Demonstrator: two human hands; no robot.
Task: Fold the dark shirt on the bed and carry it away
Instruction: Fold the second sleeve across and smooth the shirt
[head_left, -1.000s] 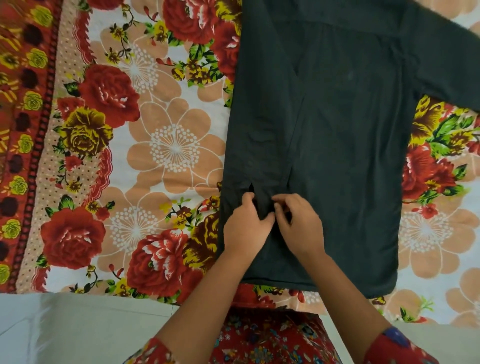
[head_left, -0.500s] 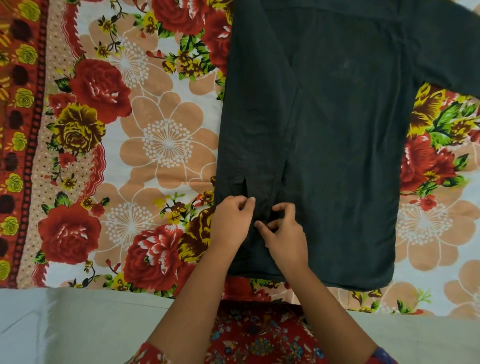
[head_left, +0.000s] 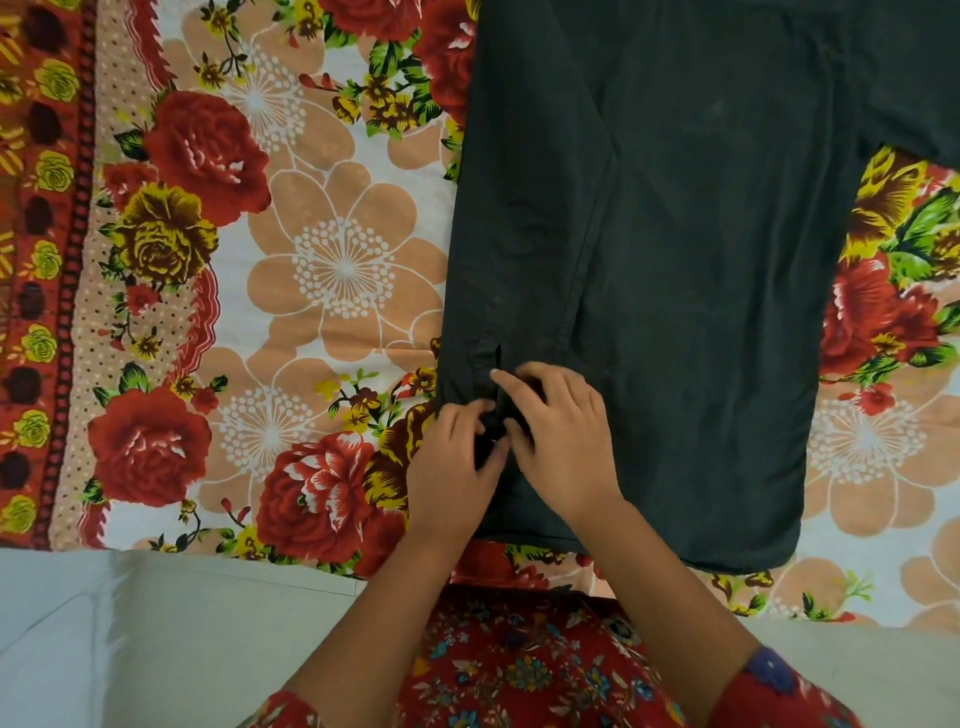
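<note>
— While the dark shirt (head_left: 675, 249) lay flat on the bed, which way did it run?

— Its long axis ran away from the person, hem toward them and upper part past the top edge of the view. One sleeve (head_left: 914, 88) stretched off to the right. The left side looked folded in over the body, leaving a straight dark edge on that side.

— And where on the bed was it?

— Right of centre on the floral bedsheet (head_left: 322, 270), with the hem close to the near edge of the bed, just above the pale bed side (head_left: 182, 634).

— What were the hands doing?

— Both sat together low on the folded left part, near a small slit in the cloth. The left hand (head_left: 452, 462) had its fingers curled and pinching the fabric. The right hand (head_left: 561, 436) pressed beside it, fingers bent onto the cloth; whether it truly gripped, I could not tell. The thumbs nearly touched.

— Any room around it?

— A wide stretch of bare sheet lay open to the left, out to the red border (head_left: 36, 260). On the right a narrower strip showed below the sleeve.
</note>
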